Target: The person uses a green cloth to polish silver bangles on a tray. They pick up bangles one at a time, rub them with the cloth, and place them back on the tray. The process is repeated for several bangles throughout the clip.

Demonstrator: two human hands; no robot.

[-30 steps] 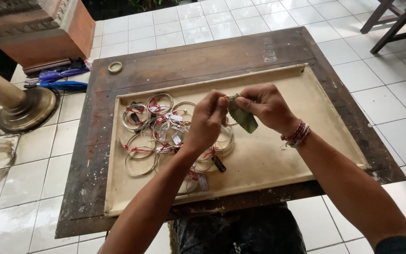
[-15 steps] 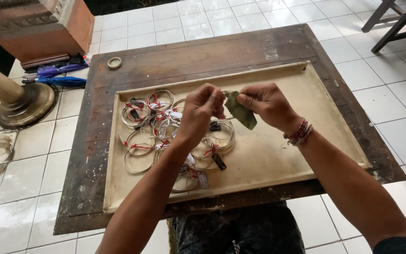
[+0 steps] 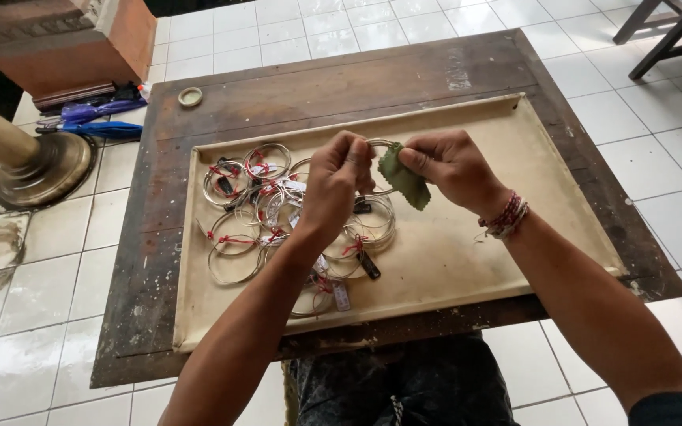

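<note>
My left hand (image 3: 339, 183) pinches a thin silver bangle (image 3: 380, 145) above a shallow beige tray (image 3: 515, 158). My right hand (image 3: 451, 166) holds a small green cloth (image 3: 404, 180) with a zigzag edge against that bangle. Beads and threads circle my right wrist. Under and to the left of my hands lies a pile of silver bangles (image 3: 254, 205), tied with red thread and carrying small tags. The tray rests on a worn dark wooden table (image 3: 317, 87).
A small round lid (image 3: 190, 96) sits at the table's far left corner. On the white tiled floor to the left stand a brass pedestal base (image 3: 37, 170), blue and purple items (image 3: 92, 120) and a brick pillar (image 3: 65, 39). Dark chair legs (image 3: 665, 31) stand at the top right.
My hands stay together over the tray with the bangle and cloth, shifting slightly; the cloth hangs a little lower now. The view has tilted slightly.
</note>
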